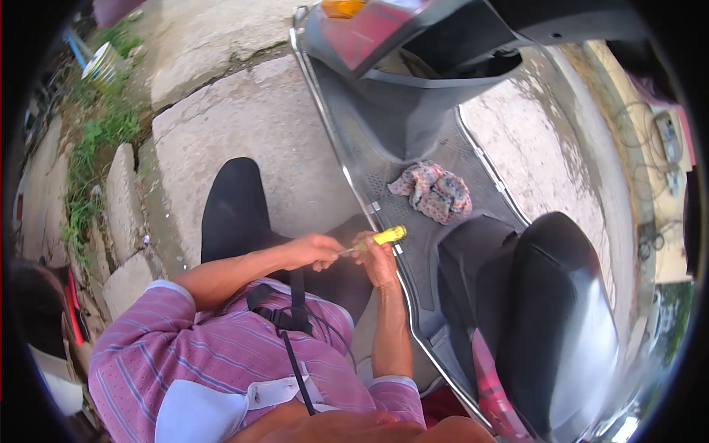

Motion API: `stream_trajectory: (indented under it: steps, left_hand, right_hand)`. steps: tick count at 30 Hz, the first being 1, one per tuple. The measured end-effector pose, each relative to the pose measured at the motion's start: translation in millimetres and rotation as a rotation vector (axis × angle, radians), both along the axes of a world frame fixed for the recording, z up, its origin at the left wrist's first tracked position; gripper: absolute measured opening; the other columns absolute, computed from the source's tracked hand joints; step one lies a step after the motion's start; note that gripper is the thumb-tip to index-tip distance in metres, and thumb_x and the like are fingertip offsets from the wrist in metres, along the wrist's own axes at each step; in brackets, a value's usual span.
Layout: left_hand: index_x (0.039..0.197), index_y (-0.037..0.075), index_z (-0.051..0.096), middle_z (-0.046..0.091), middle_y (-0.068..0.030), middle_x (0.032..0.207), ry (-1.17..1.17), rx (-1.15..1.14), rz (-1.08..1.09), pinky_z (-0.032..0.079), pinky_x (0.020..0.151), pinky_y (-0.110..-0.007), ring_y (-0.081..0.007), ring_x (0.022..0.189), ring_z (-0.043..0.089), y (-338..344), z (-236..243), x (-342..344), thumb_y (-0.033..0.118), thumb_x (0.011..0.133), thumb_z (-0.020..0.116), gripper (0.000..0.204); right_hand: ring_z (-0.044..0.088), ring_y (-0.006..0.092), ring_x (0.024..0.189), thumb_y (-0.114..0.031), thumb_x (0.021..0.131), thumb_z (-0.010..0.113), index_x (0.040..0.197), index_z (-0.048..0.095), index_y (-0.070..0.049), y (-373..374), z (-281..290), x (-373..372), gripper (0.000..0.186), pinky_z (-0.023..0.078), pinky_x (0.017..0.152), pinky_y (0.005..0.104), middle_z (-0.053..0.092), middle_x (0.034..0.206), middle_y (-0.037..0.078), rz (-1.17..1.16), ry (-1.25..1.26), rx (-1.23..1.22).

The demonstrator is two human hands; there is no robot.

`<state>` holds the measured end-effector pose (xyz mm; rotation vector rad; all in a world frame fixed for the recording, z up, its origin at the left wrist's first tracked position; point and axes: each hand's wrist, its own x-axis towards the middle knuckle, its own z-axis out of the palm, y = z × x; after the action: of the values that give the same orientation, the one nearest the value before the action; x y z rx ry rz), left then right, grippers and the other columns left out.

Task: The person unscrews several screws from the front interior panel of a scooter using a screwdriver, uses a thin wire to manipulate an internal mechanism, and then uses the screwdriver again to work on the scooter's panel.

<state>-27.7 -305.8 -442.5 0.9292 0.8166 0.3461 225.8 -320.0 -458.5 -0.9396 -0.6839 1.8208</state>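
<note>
A screwdriver [389,235] with a yellow handle lies across both my hands, its metal shaft slanting down to the left. My right hand [378,262] is closed round the lower part of the handle. At the other end, the fingers of my left hand [314,252] are closed on the shaft near its tip; the tip itself is hidden. Both hands are over my dark-trousered lap, beside the metal-edged footboard [413,255] of a scooter. A crumpled, patterned cloth [434,193] rests on that footboard, just beyond my right hand.
The scooter's black seat [557,325] is at the right, its grey and pink front panel [369,37] at the top. Cracked concrete slabs [229,111] lie to the left, bordered by grass [96,148] and a bucket [102,65]. A pale wall [665,184] stands far right.
</note>
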Motion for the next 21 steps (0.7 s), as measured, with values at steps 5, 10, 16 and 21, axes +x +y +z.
stream_trajectory:
  steps: [5, 10, 16, 21]
  left_hand:
    - [0.126, 0.001, 0.073, 0.071, -0.0057, 0.089, -0.019, 0.013, -0.058, 0.053, 0.068, -0.027, -0.0133, 0.072, 0.065, 3.7, -23.2, 3.2, 0.015, 0.108, 0.064, 0.024]
    - [0.125, -0.001, 0.074, 0.073, -0.0074, 0.095, 0.131, 0.091, -0.184, 0.055, 0.072, -0.028, -0.0132, 0.08, 0.067, 9.7, -15.4, 4.4, 0.011, 0.107, 0.065, 0.024]
    - [0.127, -0.003, 0.072, 0.07, -0.011, 0.111, -0.232, 0.649, -0.221, 0.054, 0.093, -0.032, -0.0186, 0.101, 0.068, 24.6, 108.9, 20.6, 0.011, 0.101, 0.068, 0.029]
    - [0.122, -0.003, 0.073, 0.071, -0.016, 0.105, -0.564, 1.115, -0.124, 0.056, 0.086, -0.04, -0.0274, 0.095, 0.069, 53.9, 230.5, 24.2, 0.025, 0.096, 0.075, 0.038]
  right_hand:
    - [0.072, 0.0125, 0.077, -0.028, 0.107, 0.069, 0.118, 0.071, -0.004, -19.2, 7.0, 7.8, 0.027, 0.057, 0.064, 0.0253, 0.075, 0.101, 0.006, -0.201, -0.231, -0.032]
    - [0.06, 0.0099, 0.061, -0.038, 0.107, 0.067, 0.1, 0.07, -0.007, -23.2, 13.0, 14.2, 0.032, 0.048, 0.054, 0.0263, 0.068, 0.081, 0.002, -0.416, -0.325, -0.093]
    - [0.069, 0.0277, 0.073, -0.048, 0.101, 0.065, 0.093, 0.069, 0.0, -26.2, 9.7, 53.8, 0.049, 0.052, 0.072, 0.048, 0.071, 0.077, 0.014, -0.5, -0.943, -0.068]
    - [0.066, 0.0238, 0.074, -0.053, 0.105, 0.062, 0.095, 0.07, -0.002, -13.9, -23.0, 67.6, 0.053, 0.05, 0.071, 0.0457, 0.07, 0.078, 0.01, -0.634, -0.806, -0.118]
